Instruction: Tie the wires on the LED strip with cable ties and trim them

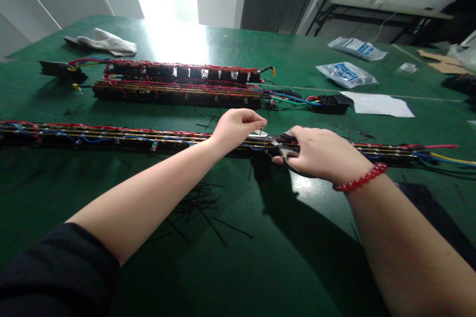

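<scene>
My right hand (323, 151), with a red bead bracelet at the wrist, grips a pair of scissors (275, 141) by its black handles. The blades point left, over a long wiring assembly (178, 139) of black strip, brass-coloured rods and red and blue wires. Just above the blades, my left hand (238, 126) has thumb and forefinger pinched on the thin dark end of a cable tie (261, 132). That tie's lower part is hidden by the scissors. Nearer to me, a heap of loose black cable ties (199, 203) lies on the green table (156, 287).
Two shorter wired assemblies (178, 91) lie side by side farther back. A grey-white glove (107, 42) rests at the back left. On the right are plastic packets (347, 74), white paper (379, 105) and cardboard (446, 62). A black flat piece (435, 213) lies near my right forearm.
</scene>
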`<move>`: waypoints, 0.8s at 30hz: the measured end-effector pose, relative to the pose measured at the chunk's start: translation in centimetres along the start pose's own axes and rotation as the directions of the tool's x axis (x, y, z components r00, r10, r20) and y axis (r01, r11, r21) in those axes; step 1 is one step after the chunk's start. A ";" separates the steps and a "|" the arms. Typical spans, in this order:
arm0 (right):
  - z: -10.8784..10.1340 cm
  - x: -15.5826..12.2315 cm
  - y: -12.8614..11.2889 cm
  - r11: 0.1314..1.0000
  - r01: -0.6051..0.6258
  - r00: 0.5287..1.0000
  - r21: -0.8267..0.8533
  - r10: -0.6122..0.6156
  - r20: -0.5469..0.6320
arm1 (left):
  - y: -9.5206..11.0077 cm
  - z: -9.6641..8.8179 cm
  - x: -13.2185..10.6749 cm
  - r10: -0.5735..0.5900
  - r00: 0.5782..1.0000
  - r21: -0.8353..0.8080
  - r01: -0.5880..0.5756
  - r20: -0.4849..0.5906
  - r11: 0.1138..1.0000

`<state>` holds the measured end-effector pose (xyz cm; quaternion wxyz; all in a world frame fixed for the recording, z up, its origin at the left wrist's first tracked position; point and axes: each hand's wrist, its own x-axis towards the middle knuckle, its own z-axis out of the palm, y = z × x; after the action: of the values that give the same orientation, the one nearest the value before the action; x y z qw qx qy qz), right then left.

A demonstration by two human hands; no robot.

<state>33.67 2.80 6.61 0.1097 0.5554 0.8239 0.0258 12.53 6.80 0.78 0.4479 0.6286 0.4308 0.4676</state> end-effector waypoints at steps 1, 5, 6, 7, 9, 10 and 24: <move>-0.1 0.0 -0.1 1.000 -0.007 1.000 -0.008 0.007 -0.001 | -0.1 0.0 0.0 0.005 1.000 0.007 -0.005 -0.001 1.000; -0.3 -0.1 -0.7 0.998 -0.033 0.999 -0.053 0.034 0.012 | -0.4 0.0 0.0 0.029 0.999 0.040 -0.028 -0.013 0.999; -0.3 -0.1 -0.8 0.997 -0.043 0.999 -0.069 0.044 0.022 | -0.5 0.0 0.0 0.031 0.999 0.052 -0.031 -0.016 0.998; -0.4 -0.1 -0.8 0.995 -0.052 0.998 -0.084 0.056 0.035 | -0.4 0.0 0.0 0.032 0.999 0.066 -0.031 -0.017 0.997; -0.4 -0.1 -0.8 0.991 -0.075 0.995 -0.110 0.082 0.063 | -0.2 -0.1 0.1 0.041 0.999 0.109 -0.040 -0.013 0.993; -0.4 -0.1 -0.7 0.988 -0.090 0.992 -0.123 0.100 0.076 | 0.0 -0.2 0.2 0.054 0.999 0.141 -0.052 -0.008 0.989; -2.8 -0.8 4.1 0.958 -0.287 0.921 -0.012 0.279 0.273 | 3.3 -4.1 0.4 0.147 0.983 0.830 -0.169 0.106 0.532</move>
<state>37.07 3.88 10.09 0.2088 0.6685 0.7123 -0.0468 9.00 7.10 4.73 0.0558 0.8072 0.5374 0.2379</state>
